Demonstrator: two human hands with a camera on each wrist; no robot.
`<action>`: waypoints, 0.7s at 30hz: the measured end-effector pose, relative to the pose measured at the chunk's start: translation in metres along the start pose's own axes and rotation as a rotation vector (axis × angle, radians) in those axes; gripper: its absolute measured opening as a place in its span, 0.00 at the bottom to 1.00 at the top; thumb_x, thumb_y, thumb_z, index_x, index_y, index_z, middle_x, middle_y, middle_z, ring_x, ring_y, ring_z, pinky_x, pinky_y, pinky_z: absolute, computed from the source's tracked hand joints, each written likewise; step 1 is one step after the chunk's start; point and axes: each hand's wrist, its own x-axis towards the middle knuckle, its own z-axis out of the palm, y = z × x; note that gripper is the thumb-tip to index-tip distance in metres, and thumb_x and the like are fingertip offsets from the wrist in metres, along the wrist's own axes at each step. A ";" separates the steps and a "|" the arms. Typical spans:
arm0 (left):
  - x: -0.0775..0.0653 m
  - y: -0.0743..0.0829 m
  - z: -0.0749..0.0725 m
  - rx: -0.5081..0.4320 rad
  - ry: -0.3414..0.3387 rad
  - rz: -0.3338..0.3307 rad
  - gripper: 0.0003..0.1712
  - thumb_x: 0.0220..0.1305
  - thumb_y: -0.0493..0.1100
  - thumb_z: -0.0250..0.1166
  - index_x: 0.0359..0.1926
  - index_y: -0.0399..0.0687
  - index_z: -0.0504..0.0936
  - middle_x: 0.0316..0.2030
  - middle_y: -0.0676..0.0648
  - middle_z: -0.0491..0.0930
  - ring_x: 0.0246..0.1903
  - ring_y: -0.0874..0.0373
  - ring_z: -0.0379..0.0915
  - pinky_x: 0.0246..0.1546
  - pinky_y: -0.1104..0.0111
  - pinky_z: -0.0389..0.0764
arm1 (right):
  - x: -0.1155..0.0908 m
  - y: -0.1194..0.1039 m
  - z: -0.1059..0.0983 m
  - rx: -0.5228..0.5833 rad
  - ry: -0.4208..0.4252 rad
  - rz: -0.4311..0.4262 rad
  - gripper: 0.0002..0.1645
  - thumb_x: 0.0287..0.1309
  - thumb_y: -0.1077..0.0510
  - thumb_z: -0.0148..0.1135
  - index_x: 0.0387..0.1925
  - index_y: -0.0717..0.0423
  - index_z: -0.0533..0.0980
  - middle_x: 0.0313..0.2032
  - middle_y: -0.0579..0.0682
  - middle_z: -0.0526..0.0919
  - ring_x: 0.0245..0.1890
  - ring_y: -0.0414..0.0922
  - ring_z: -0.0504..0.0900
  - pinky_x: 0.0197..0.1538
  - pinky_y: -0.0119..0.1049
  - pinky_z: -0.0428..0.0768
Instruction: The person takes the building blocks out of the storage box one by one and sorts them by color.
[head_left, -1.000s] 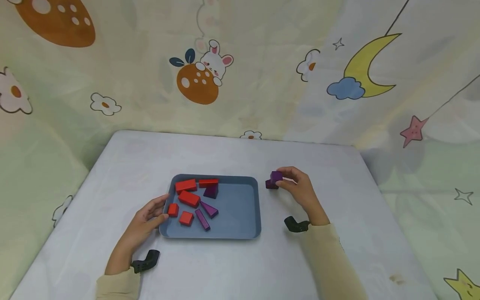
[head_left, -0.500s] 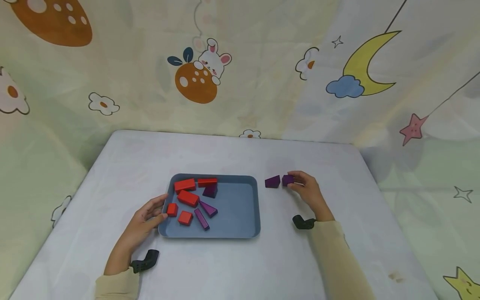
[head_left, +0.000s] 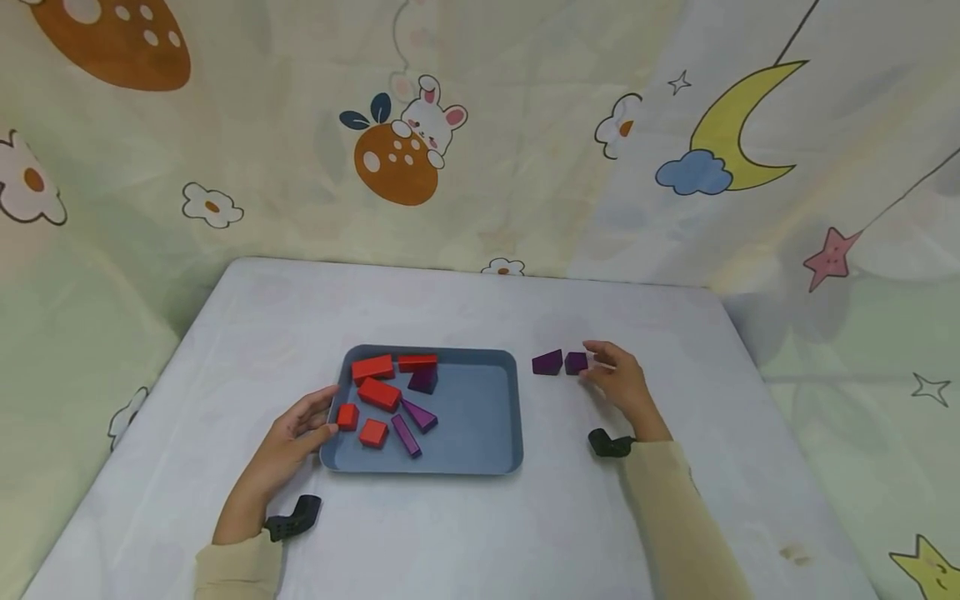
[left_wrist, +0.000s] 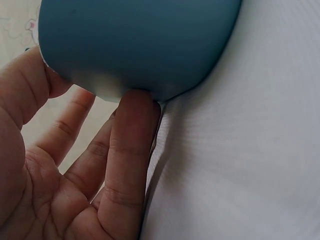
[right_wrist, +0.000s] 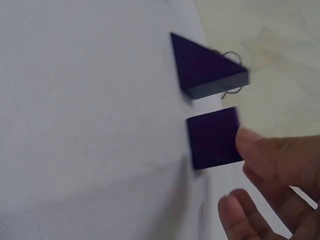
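At the left end of a blue-grey tray [head_left: 472, 417], my left hand [head_left: 288, 442] grips the rim. The left wrist view has the thumb over the edge of the tray wall [left_wrist: 145, 45] and a fingertip pressed under it. Right of the tray, a purple cube [head_left: 576, 363] sits on the table beside a purple triangular block [head_left: 547, 362]. My right hand [head_left: 622, 387] is just right of the cube, fingers spread. In the right wrist view, the thumb tip overlaps the edge of the cube [right_wrist: 215, 139], and the other fingers stand apart from it.
Inside the tray's left half lie several red blocks [head_left: 378, 395] and several purple ones, among them a narrow purple bar [head_left: 406, 436]. A white cloth covers the table [head_left: 450, 533]. Behind it hangs a printed curtain [head_left: 525, 167].
My right hand has moved right with the purple cube, set it down beside the triangular block and spread its fingers. The left hand has stayed on the tray.
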 end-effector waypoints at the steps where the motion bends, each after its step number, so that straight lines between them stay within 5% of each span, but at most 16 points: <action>1: 0.000 0.000 0.000 0.002 0.002 0.004 0.36 0.78 0.39 0.65 0.82 0.42 0.65 0.78 0.31 0.66 0.70 0.34 0.71 0.51 0.75 0.79 | -0.002 -0.003 -0.001 0.004 0.008 0.004 0.32 0.71 0.68 0.68 0.73 0.65 0.73 0.75 0.68 0.70 0.75 0.67 0.70 0.73 0.57 0.72; 11: 0.001 0.001 -0.002 -0.006 0.000 0.004 0.37 0.78 0.39 0.65 0.82 0.42 0.65 0.78 0.32 0.66 0.71 0.34 0.71 0.52 0.77 0.77 | -0.019 -0.044 0.015 0.061 0.076 -0.162 0.28 0.70 0.71 0.68 0.69 0.69 0.75 0.69 0.69 0.76 0.70 0.66 0.75 0.70 0.53 0.76; 21: 0.001 0.001 -0.001 -0.021 0.003 -0.002 0.37 0.78 0.39 0.65 0.82 0.43 0.65 0.78 0.31 0.67 0.70 0.34 0.72 0.51 0.77 0.78 | -0.020 -0.068 0.061 0.135 -0.006 -0.223 0.27 0.69 0.70 0.70 0.67 0.71 0.76 0.66 0.69 0.80 0.67 0.64 0.79 0.69 0.53 0.77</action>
